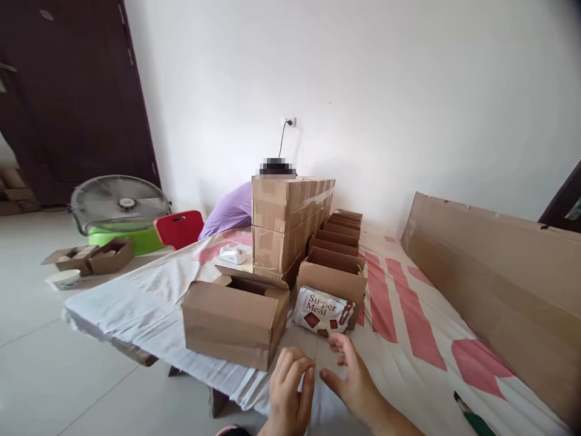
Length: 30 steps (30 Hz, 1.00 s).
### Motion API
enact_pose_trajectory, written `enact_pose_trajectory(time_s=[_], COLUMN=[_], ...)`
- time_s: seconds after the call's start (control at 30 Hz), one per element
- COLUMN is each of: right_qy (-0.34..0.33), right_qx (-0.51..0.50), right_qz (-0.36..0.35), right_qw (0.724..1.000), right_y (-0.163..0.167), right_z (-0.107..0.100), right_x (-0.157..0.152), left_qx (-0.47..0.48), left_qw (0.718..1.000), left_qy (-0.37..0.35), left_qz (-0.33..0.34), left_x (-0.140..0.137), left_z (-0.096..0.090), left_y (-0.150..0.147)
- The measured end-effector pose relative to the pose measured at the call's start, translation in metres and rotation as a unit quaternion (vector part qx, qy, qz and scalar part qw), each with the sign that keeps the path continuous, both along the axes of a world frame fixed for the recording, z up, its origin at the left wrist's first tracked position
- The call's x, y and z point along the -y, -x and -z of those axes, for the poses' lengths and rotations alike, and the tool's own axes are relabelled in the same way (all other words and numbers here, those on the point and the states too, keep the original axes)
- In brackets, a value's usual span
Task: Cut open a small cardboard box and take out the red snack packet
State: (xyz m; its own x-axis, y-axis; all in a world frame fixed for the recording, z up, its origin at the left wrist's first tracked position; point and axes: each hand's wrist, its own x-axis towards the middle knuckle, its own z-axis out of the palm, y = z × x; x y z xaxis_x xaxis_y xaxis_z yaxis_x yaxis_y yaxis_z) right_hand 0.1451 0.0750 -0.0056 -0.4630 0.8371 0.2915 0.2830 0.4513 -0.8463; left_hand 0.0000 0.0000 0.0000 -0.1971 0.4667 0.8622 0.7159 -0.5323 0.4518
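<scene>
Near the front edge of the table, my left hand (pixel 292 387) is closed, its fingers curled toward the thumb; whatever it may hold is hidden. To its right, my right hand (pixel 356 381) has thumb and fingers apart, nothing between them. Its fingertips are close to the lower edge of a white packet (pixel 323 310) printed "Su-per Meal"; I cannot tell whether they touch. The packet leans against the nearest open cardboard box (pixel 336 280) of a row. Left of my hands sits another cardboard box (pixel 229 318), its top flap raised.
Taped cartons (pixel 272 206) are stacked mid-table, partly hiding a person in a purple sleeve (pixel 229 209). A white device (pixel 233 254) lies beside them. A large cardboard sheet (pixel 490 290) stands right. A green-handled tool (pixel 474 416) lies front right. A fan (pixel 122 203) stands left.
</scene>
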Motion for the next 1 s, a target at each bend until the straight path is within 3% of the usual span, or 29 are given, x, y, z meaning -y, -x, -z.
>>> enact_pose_trajectory(time_s=[0.1,0.27,0.47,0.7,0.87,1.0], right_qy=[-0.011,-0.080,-0.088,-0.099,-0.073,-0.073], right_qx=[-0.001,-0.003,-0.025,-0.053,0.013,0.026], right_qz=[-0.048,-0.087,-0.085,-0.123,-0.157,-0.126], right_qw=[0.999,0.993,0.992,0.986,0.985,0.989], right_y=[0.049,0.108,0.143,0.140,0.124,0.124], right_z=[-0.015,-0.041,-0.062,-0.051,-0.054,-0.058], right_x=[-0.009,-0.032,-0.044,-0.038,-0.030,-0.025], left_qx=[0.010,0.035,0.076,0.103,0.133,0.130], left_qw=[0.998,0.980,0.975,0.969,0.957,0.959], left_qy=[-0.050,-0.100,-0.104,-0.117,-0.117,-0.105], left_qz=[-0.037,-0.167,-0.181,-0.191,-0.230,-0.229], left_x=[0.005,0.005,0.010,0.009,0.007,0.006], left_z=[0.003,0.012,0.011,0.009,0.007,0.005], left_y=[0.016,0.034,0.038,0.041,0.044,0.041])
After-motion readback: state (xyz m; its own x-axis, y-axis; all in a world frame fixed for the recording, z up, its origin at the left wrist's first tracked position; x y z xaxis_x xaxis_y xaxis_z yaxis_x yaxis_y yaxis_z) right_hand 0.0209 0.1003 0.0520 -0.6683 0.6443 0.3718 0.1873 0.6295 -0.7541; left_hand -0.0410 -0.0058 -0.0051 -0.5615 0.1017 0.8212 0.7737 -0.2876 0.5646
